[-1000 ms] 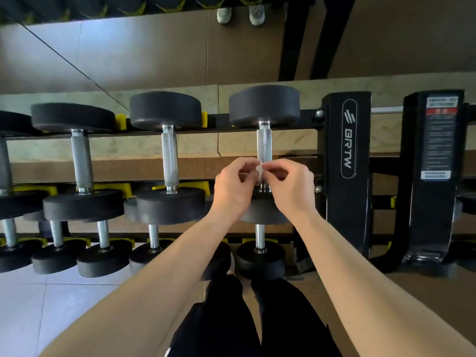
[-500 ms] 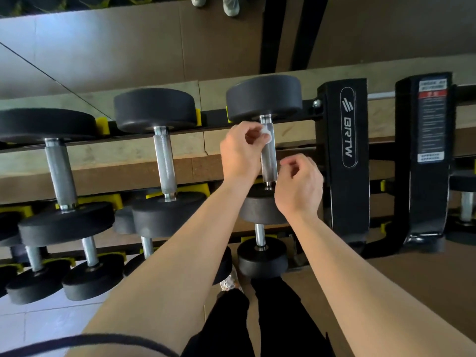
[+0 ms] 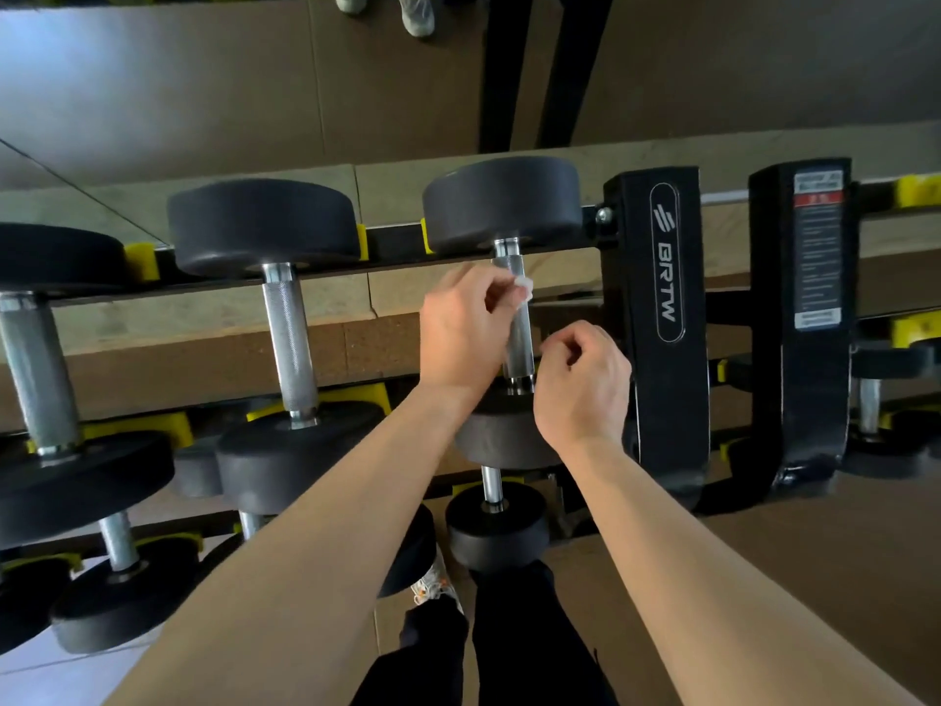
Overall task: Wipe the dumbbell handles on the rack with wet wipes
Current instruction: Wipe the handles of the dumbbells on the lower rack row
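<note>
The rightmost dumbbell on the top shelf has a knurled steel handle [image 3: 520,338] between two black heads. My left hand [image 3: 466,331] pinches a small white wet wipe [image 3: 523,286] against the upper part of that handle. My right hand [image 3: 580,384] hovers just right of the handle's lower end, its fingers curled, and I see nothing in it. The dumbbell's near head [image 3: 504,440] is partly hidden behind both wrists.
Two more dumbbells [image 3: 285,328] lie to the left on the same shelf, with smaller ones [image 3: 496,527] on the lower tiers. The black rack upright [image 3: 662,318] marked BRTW stands close to the right of my right hand. A second black upright [image 3: 814,318] is farther right.
Both hands were together at the handle's lower part. My left hand has since slid the wipe up toward the far head, and my right hand has come off the handle to its right.
</note>
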The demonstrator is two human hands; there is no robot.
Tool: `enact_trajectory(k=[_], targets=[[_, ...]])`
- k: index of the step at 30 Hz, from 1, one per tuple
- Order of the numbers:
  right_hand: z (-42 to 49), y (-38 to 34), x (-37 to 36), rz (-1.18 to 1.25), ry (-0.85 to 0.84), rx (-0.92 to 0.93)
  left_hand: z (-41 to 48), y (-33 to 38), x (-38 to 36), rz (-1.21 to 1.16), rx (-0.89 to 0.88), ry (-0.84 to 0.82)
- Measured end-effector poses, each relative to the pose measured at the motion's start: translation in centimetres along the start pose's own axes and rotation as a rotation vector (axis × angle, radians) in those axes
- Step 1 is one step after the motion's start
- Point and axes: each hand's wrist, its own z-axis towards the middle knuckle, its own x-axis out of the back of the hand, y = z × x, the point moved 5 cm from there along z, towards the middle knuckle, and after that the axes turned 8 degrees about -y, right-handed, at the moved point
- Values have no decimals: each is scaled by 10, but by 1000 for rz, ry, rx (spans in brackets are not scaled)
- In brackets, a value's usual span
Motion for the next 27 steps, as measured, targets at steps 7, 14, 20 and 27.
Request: enact_trajectory(k=[7, 14, 20, 27], targets=[[1, 0, 1, -27, 3, 14, 9, 7, -6, -65, 42, 127], [1, 2, -1, -20, -7, 2, -35, -6, 1, 92, -116, -271], [1, 1, 0, -28, 1, 0, -14, -5, 11, 63, -92, -246], [1, 1, -1, -8, -13, -1, -19, 5, -1, 76, -142, -352]])
